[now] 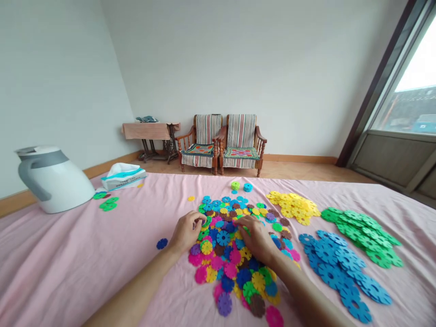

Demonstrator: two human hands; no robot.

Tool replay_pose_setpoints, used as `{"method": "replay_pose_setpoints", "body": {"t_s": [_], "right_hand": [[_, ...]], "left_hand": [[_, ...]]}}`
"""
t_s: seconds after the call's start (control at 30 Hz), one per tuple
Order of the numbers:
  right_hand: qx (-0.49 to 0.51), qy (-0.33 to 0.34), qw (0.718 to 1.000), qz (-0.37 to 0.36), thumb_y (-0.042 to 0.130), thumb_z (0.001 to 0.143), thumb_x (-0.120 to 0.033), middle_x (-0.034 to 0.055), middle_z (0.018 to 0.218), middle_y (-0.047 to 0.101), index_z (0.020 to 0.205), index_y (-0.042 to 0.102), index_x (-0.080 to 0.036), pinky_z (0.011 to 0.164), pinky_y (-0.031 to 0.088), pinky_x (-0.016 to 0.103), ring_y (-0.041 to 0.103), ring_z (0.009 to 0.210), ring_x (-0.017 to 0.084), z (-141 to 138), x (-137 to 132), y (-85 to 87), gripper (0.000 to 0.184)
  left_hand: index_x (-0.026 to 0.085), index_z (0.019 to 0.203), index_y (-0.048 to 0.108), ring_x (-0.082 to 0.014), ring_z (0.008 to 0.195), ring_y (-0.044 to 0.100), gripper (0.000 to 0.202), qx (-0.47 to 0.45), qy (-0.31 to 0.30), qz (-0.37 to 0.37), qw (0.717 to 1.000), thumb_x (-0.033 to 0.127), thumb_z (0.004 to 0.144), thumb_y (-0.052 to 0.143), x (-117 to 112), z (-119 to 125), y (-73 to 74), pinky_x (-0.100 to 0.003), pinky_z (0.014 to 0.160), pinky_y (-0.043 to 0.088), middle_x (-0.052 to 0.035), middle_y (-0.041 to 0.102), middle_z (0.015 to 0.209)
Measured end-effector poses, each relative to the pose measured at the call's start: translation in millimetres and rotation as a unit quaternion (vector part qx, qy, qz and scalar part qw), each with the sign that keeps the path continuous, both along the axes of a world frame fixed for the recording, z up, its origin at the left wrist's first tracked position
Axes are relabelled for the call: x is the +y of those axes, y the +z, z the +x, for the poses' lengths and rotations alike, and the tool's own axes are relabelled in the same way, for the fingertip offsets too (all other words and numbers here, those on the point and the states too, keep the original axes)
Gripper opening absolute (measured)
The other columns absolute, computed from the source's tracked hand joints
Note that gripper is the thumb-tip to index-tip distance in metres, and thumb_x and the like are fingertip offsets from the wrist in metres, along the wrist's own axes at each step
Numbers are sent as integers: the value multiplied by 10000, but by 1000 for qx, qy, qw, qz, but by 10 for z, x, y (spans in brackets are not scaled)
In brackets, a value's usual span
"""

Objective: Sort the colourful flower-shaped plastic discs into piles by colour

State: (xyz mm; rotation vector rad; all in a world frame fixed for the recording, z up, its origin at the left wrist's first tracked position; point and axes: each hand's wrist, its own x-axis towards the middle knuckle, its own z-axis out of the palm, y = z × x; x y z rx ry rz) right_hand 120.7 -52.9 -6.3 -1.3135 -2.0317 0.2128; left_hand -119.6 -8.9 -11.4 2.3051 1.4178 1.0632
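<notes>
The person is working with both hands at a mixed pile of notched plastic discs [223,238], which is lying on a pink cloth [136,227]. The left hand [187,232] is resting at the pile's left edge, and the right hand [258,240] is reaching over its right side. Handling these flat, overlapping discs well is probably calling for light pinches at the rims, lifting one piece at a time so that neighbours are not being dragged along, and keeping the right forearm raised so that it is not brushing the pile's near right edge. The left fingers [198,216] are curling, with thumb and forefinger close together beside a green disc; whether they are gripping a piece, one cannot tell. The right fingers [242,221] are bending downward, their tips coming close to a pink piece, and whether they are clamping anything is also staying unclear. Yellow discs [294,205] are lying beyond the pile's right side, while blue discs [335,268] and green discs [361,231] are spreading farther right of it.
</notes>
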Motion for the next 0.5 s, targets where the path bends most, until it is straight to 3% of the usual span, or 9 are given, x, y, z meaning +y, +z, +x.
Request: {"method": "replay_pose_setpoints", "body": {"t_s": [0.23, 0.5], "right_hand": [[58, -68, 996, -3, 420, 843, -205, 52, 834, 672, 863, 677, -192, 717, 443, 276, 608, 772, 179, 43, 77, -83, 258], [50, -57, 997, 0, 419, 840, -196, 50, 847, 674, 858, 669, -195, 749, 437, 275, 607, 805, 178, 55, 77, -101, 250]], "left_hand": [[197, 928, 669, -196, 877, 584, 210, 27, 8, 11, 1000, 260, 745, 586, -6, -21, 57, -312, 786, 461, -50, 648, 900], [205, 967, 685, -198, 922, 571, 227, 54, -40, -11, 998, 279, 792, 561, -12, -2, 53, -339, 844, 449, -65, 640, 954]]}}
